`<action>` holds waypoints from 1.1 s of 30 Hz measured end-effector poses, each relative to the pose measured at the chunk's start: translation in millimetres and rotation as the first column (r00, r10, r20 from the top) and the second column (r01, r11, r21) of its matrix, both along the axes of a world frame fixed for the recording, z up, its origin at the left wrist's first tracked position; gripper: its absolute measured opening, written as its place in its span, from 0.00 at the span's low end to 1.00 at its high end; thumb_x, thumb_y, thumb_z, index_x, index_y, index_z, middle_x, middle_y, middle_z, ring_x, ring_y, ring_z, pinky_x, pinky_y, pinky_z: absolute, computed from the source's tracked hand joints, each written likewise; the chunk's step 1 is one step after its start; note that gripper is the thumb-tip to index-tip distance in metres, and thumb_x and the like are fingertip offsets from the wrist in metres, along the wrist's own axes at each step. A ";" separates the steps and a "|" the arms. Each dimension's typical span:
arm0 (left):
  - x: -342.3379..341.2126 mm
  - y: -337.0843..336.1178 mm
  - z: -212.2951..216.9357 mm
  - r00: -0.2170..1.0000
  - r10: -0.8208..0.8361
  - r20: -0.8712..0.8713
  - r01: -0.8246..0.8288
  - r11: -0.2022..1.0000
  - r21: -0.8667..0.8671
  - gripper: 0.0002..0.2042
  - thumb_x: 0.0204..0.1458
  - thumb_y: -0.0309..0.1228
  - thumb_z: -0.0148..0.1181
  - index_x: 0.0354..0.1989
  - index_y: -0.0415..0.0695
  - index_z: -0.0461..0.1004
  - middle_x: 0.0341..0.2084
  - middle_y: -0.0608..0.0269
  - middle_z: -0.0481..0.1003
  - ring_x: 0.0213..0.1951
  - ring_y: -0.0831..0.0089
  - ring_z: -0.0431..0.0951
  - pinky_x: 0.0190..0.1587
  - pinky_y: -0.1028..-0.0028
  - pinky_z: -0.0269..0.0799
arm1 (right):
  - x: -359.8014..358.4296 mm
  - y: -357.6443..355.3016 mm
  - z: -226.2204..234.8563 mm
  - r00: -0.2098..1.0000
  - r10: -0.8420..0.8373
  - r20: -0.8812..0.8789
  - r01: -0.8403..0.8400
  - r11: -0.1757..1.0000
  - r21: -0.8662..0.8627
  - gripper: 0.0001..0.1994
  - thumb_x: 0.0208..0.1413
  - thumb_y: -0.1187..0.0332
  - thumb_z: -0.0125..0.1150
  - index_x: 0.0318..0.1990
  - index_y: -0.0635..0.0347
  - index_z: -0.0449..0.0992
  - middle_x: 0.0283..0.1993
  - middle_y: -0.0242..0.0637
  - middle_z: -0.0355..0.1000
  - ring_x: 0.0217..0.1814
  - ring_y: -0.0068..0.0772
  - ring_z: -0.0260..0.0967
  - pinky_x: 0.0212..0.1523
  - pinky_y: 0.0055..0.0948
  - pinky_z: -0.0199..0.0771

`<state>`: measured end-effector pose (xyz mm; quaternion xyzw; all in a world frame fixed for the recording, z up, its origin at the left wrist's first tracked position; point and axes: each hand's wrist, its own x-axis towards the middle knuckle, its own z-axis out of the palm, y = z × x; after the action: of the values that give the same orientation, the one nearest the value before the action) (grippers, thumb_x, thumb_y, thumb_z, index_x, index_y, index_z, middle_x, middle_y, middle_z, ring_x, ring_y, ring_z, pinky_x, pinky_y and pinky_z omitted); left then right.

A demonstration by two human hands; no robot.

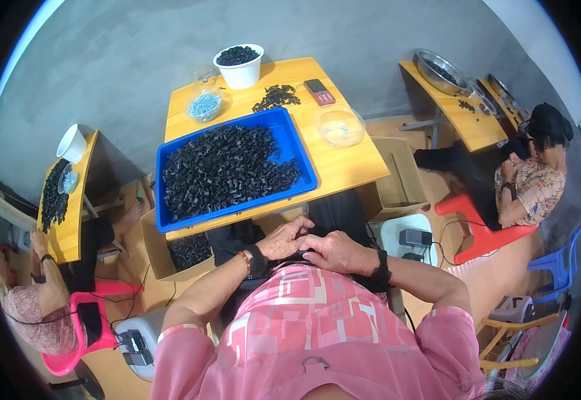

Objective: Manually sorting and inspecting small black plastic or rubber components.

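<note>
My left hand and my right hand meet in front of my lap, just beyond the pink patterned shirt. Both have curled fingers and closed thumbs. Something dark shows between them, too small and covered to name. Beyond the hands, a blue tray lies tilted at the near side of the wooden table. It holds a heap of small black curved clip-like parts. A clear bowl of small silvery-blue screw-like pieces stands behind the tray, and a shallow clear dish with a few pieces sits to its right.
A white bucket of black parts and a red phone stand on the table. Cardboard boxes flank my legs. Two people sit at other tables, on a pink chair and a red stool. Cables cross the floor.
</note>
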<state>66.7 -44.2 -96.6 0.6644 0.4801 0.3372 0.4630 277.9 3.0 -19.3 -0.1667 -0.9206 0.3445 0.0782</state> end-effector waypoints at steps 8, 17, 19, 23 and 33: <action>-22.3 -3.8 -27.8 0.990 0.027 -0.137 -0.060 0.968 -0.242 0.25 0.61 0.42 0.63 0.57 0.34 0.71 0.50 0.43 0.78 0.53 0.57 0.79 0.55 0.63 0.74 | -0.9 -4.6 -9.6 0.995 -0.102 -0.012 0.103 0.994 0.039 0.09 0.62 0.63 0.61 0.45 0.54 0.74 0.25 0.50 0.75 0.30 0.58 0.76 0.33 0.51 0.75; 2.8 1.2 -16.9 0.967 -0.250 0.044 0.253 0.950 -0.181 0.20 0.56 0.25 0.65 0.57 0.42 0.71 0.49 0.56 0.78 0.55 0.65 0.76 0.61 0.66 0.69 | -5.9 -12.2 0.8 0.992 -0.118 0.037 0.121 0.987 -0.106 0.10 0.59 0.65 0.62 0.44 0.59 0.77 0.34 0.53 0.77 0.37 0.57 0.78 0.40 0.49 0.78; 7.9 3.8 -14.3 0.957 -0.289 0.024 0.290 0.950 -0.117 0.20 0.55 0.24 0.65 0.57 0.42 0.71 0.48 0.55 0.79 0.54 0.62 0.77 0.61 0.65 0.69 | -3.3 -14.7 -5.0 0.988 -0.131 -0.078 0.104 0.954 -0.280 0.09 0.59 0.68 0.63 0.43 0.61 0.78 0.35 0.51 0.78 0.38 0.49 0.79 0.41 0.41 0.79; 19.3 9.1 5.6 0.952 -0.215 -0.220 0.229 0.972 0.042 0.22 0.51 0.25 0.68 0.55 0.42 0.72 0.50 0.49 0.75 0.56 0.52 0.75 0.61 0.61 0.68 | 6.4 -26.6 -6.4 0.993 -0.116 0.014 0.113 0.919 -0.378 0.09 0.63 0.67 0.63 0.45 0.63 0.78 0.35 0.37 0.79 0.38 0.21 0.75 0.40 0.29 0.76; 26.9 33.3 -9.3 0.883 -0.309 -0.353 0.376 0.916 0.139 0.17 0.42 0.36 0.70 0.37 0.38 0.81 0.38 0.52 0.80 0.43 0.49 0.81 0.42 0.58 0.75 | 13.0 -14.7 -23.9 0.993 -0.106 -0.047 0.066 0.849 -0.525 0.09 0.60 0.68 0.64 0.43 0.64 0.78 0.33 0.42 0.78 0.35 0.32 0.76 0.39 0.33 0.76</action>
<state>93.6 -10.9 -105.9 0.8289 0.3871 0.1831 0.3601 290.9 -11.8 -43.2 -0.2097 -0.7806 0.5834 0.0793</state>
